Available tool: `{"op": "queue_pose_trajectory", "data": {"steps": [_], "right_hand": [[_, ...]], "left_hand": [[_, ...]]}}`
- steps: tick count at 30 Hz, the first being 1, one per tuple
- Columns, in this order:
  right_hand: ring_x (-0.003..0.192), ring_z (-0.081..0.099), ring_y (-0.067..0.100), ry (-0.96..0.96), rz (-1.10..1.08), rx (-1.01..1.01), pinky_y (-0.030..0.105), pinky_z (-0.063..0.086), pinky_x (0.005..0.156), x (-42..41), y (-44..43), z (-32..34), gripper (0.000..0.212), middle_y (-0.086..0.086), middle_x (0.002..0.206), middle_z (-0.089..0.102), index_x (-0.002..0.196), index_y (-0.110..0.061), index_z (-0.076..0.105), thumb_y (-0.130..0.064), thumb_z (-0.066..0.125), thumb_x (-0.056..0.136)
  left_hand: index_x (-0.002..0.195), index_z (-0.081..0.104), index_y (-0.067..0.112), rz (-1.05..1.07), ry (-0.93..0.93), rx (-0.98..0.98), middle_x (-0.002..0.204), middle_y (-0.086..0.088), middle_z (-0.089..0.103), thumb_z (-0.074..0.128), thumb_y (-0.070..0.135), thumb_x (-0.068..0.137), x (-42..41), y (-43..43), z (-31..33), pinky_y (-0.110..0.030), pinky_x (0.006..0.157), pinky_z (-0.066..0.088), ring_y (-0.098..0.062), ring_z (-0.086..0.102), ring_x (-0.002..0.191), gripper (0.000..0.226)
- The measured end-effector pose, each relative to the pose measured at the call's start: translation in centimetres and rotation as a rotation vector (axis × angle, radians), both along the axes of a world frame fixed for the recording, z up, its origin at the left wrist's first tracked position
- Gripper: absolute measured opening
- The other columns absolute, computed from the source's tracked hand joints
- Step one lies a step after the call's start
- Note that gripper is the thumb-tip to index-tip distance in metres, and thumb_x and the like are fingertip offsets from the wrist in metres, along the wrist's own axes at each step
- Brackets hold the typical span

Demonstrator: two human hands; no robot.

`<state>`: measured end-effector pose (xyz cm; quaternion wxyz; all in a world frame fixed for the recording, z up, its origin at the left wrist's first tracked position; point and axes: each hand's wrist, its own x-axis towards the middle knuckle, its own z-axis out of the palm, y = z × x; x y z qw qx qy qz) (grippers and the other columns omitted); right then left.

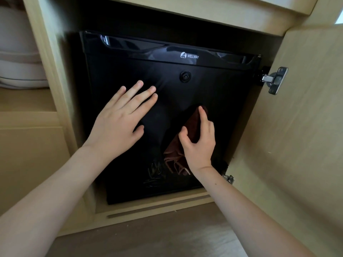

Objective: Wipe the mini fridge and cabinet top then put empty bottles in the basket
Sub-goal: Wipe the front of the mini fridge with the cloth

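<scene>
— Inside the pale wooden cabinet (61,89), its door (297,145) swung open on our right, we log the black glossy mini fridge (219,93) standing shut in the recess. Where are the hands?

— Our left hand (118,119) lies flat on the fridge front, fingers straight, holding nothing. Our right hand (198,145) pinches a folded brown cloth (192,125) between thumb and fingers, against the lower middle of the fridge front. The cloth's loose end hangs below the palm.

— Handling notes?

— Cloth: soft, light, limp. We judge that it bunches easily, so a full-palm hold on the folded part should spread it better than this pinch. Fridge: rigid, heavy, boxed in by the cabinet, so we do not expect it to shift under wiping. The gloss looks slick and likely to show smears. To open it, we would take hold at the recessed grip strip (139,46) along the top edge.

— Any writing?

— A white logo and "WELLWAY" (190,56) on the top strip. A round keyhole (185,76) sits below it, unmarked. Pale scribbled marks (156,173) low on the front, beside the cloth's end, are illegible and may be a reflection.

— Bottles, basket?

— Neither is in view.
</scene>
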<state>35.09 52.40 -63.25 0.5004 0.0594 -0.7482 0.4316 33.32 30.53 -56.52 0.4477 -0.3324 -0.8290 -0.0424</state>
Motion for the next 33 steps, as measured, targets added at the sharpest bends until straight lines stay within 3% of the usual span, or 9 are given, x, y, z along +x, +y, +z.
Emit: {"op": "queue_pose_trajectory", "data": {"steps": [7, 10, 12, 14, 17, 22, 27, 29, 33], "right_hand": [[0.112, 0.044, -0.013, -0.137, 0.066, 0.027, 0.0, 0.035, 0.092, 1.2, -0.1, 0.3, 0.08, -0.005, 0.12, 0.043, 0.156, -0.024, 0.028, -0.02, 0.071, 0.089], [0.11, 0.053, -0.009, -0.115, 0.06, -0.107, 0.003, 0.041, 0.091, 1.4, -0.4, 1.1, 0.072, -0.008, 0.115, 0.052, 0.152, -0.022, 0.038, -0.014, 0.072, 0.088], [0.11, 0.057, -0.012, -0.061, 0.086, -0.298, 0.003, 0.044, 0.087, 1.3, -0.8, 2.4, 0.067, -0.013, 0.119, 0.057, 0.148, -0.018, 0.046, -0.01, 0.074, 0.087], [0.11, 0.06, -0.007, 0.014, 0.086, -0.472, 0.007, 0.048, 0.087, 0.7, -1.0, 4.2, 0.061, -0.005, 0.123, 0.062, 0.14, -0.017, 0.053, -0.011, 0.076, 0.085], [0.105, 0.062, -0.005, 0.089, 0.046, -0.54, 0.014, 0.051, 0.091, 0.0, -1.9, 6.2, 0.053, -0.006, 0.116, 0.062, 0.127, -0.021, 0.056, -0.016, 0.081, 0.08], [0.112, 0.057, -0.013, 0.179, 0.007, -0.622, 0.005, 0.043, 0.092, -0.6, -3.2, 5.3, 0.062, -0.012, 0.119, 0.059, 0.126, -0.028, 0.052, -0.02, 0.087, 0.075], [0.124, 0.057, 0.001, 0.25, -0.04, -0.579, 0.023, 0.047, 0.105, -1.5, -4.4, 4.5, 0.06, -0.013, 0.13, 0.063, 0.136, -0.028, 0.058, -0.029, 0.082, 0.08], [0.124, 0.054, -0.001, 0.209, -0.084, -0.439, 0.018, 0.045, 0.103, -1.6, -4.0, 3.9, 0.066, -0.017, 0.129, 0.056, 0.142, -0.029, 0.052, -0.034, 0.079, 0.082], [0.124, 0.044, 0.004, 0.139, -0.167, -0.138, 0.012, 0.035, 0.103, -1.4, -3.0, 2.4, 0.076, -0.01, 0.131, 0.042, 0.149, -0.03, 0.044, -0.042, 0.078, 0.081]], "left_hand": [[0.154, 0.033, 0.015, 0.009, -0.012, -0.021, 0.162, 0.0, 0.028, 0.073, 0.014, 0.079, 0.2, -0.1, 0.3, -0.039, 0.125, 0.008, -0.023, 0.015, 0.153, 0.085], [0.154, 0.032, 0.016, 0.006, -0.011, -0.037, 0.162, 0.001, 0.027, 0.073, 0.016, 0.079, 0.1, -0.3, 0.4, -0.039, 0.125, 0.008, -0.022, 0.014, 0.153, 0.085], [0.154, 0.033, 0.016, 0.004, -0.011, -0.031, 0.162, 0.001, 0.027, 0.073, 0.016, 0.079, 0.0, -0.3, 0.4, -0.039, 0.125, 0.008, -0.021, 0.014, 0.153, 0.085], [0.153, 0.034, 0.016, 0.001, -0.011, -0.016, 0.162, 0.001, 0.027, 0.073, 0.015, 0.078, 0.0, -0.2, 0.2, -0.039, 0.125, 0.009, -0.021, 0.014, 0.153, 0.085], [0.153, 0.034, 0.016, -0.014, -0.014, 0.01, 0.162, 0.002, 0.027, 0.072, 0.013, 0.077, -0.2, -0.1, 0.1, -0.038, 0.125, 0.009, -0.02, 0.014, 0.153, 0.085], [0.152, 0.036, 0.016, -0.045, -0.021, 0.034, 0.162, 0.003, 0.028, 0.072, 0.01, 0.076, -0.4, -0.1, 0.1, -0.038, 0.125, 0.01, -0.02, 0.016, 0.153, 0.084], [0.152, 0.037, 0.015, -0.049, -0.012, 0.047, 0.161, 0.002, 0.03, 0.072, 0.009, 0.075, -0.3, 0.0, 0.1, -0.037, 0.125, 0.008, -0.02, 0.016, 0.152, 0.084], [0.152, 0.038, 0.015, -0.05, -0.016, 0.048, 0.161, 0.002, 0.031, 0.072, 0.009, 0.076, -0.2, 0.0, 0.1, -0.036, 0.125, 0.008, -0.02, 0.017, 0.152, 0.084], [0.152, 0.038, 0.015, -0.056, -0.019, 0.055, 0.161, 0.003, 0.03, 0.072, 0.008, 0.077, -0.2, 0.0, 0.0, -0.035, 0.125, 0.006, -0.02, 0.016, 0.153, 0.082]]}}
